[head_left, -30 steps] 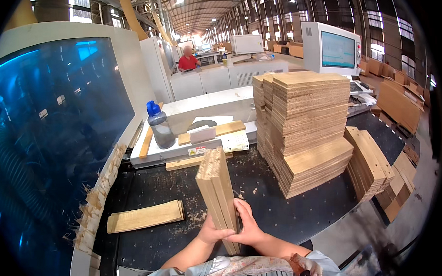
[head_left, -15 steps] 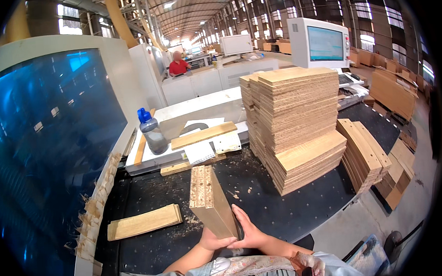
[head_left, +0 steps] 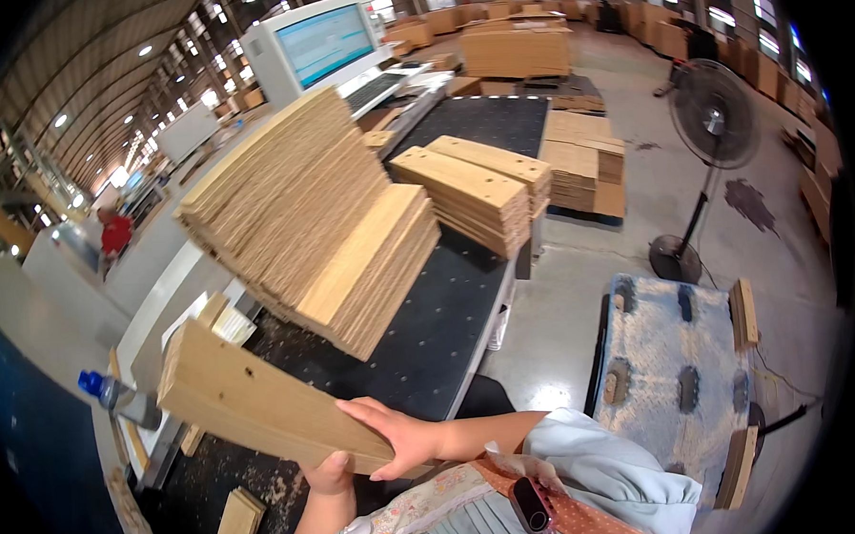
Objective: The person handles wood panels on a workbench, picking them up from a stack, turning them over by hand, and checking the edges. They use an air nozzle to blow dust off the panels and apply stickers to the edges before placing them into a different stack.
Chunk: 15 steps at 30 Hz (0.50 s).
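Note:
Between my two hands is a bundle of wood-look particleboard strips (head_left: 252,399), held at its near end and slanting up to the far left. Two dark drilled holes show on its upper face. My left hand (head_left: 328,479) grips the near end from the left, thumb on top and fingers hidden underneath. My right hand (head_left: 403,438) is pressed over the same end from the right. Beyond the bundle, on the black worktable (head_left: 402,349), rises a tall stack of particleboards (head_left: 272,202), with a lower step on its near side. Two short piles of drilled strips (head_left: 477,193) stand right of it.
A water bottle (head_left: 128,399) stands at left; a few loose strips (head_left: 234,531) lie near the table's front. At right, a worn blue pallet (head_left: 717,335) carries small strip piles (head_left: 744,315) along its edge, near a standing fan (head_left: 715,116). A computer monitor (head_left: 327,44) is behind the stacks.
My view has swung right, bringing the pallet and fan into sight. The bundle in my hands has tipped from standing steeply to a flatter slant, showing its drilled face.

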### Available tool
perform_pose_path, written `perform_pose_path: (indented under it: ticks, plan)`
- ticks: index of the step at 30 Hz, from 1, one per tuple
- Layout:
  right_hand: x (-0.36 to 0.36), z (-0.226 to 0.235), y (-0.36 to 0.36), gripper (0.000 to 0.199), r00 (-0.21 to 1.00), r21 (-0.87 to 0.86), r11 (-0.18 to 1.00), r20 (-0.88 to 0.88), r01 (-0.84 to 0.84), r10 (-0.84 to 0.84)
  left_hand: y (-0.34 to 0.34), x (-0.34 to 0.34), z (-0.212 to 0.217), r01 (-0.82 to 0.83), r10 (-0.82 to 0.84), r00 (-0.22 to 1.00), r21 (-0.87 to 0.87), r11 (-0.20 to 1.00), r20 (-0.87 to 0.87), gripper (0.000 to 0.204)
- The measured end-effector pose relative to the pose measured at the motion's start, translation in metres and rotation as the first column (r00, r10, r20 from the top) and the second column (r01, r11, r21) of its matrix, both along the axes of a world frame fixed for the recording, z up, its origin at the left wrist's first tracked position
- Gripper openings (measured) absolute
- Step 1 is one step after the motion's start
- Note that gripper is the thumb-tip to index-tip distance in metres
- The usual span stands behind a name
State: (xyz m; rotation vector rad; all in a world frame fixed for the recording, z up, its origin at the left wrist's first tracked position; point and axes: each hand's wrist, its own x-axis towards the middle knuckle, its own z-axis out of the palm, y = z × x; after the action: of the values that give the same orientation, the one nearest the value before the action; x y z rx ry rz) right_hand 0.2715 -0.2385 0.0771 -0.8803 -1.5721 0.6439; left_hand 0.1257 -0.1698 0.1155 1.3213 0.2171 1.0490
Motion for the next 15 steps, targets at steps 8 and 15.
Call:
perform_pose_path:
  ticks: [8, 15]
  plan:
    - [0.119, -0.047, -0.081, 0.117, 0.820, -0.146, 0.865, -0.275, 0.480, -0.501, 0.019, 0.150, -0.037, 0.469, -0.335, 0.840, 0.264, 0.843, -0.427, 0.108]
    - [0.293, 0.003, -0.146, 0.110, 0.319, -0.356, 0.286, 0.035, 0.889, -0.947, -0.005, 0.157, -0.107, 0.747, 0.372, 0.425, 0.551, 0.371, -0.826, 0.093]
